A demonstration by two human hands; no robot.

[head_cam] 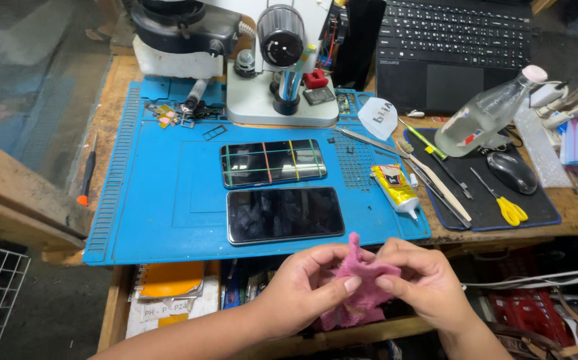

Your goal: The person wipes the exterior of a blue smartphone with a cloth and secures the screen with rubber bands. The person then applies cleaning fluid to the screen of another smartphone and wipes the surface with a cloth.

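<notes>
Down at the front edge of the surface, both hands, left hand and right hand, pinch a pink cloth between fingertips. Bare black phone lies untouched on the blue mat, so wiping looks not yet begun; banded phone sits just behind.

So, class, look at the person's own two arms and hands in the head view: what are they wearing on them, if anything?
Nothing shows on them. The left hand and right hand are bare, with no gloves, and no rings can be seen on the fingers in view. Both forearms are bare as far as the picture's bottom edge: no sleeves, watch or wristband in view. The fingernails look short and unpainted.
</notes>
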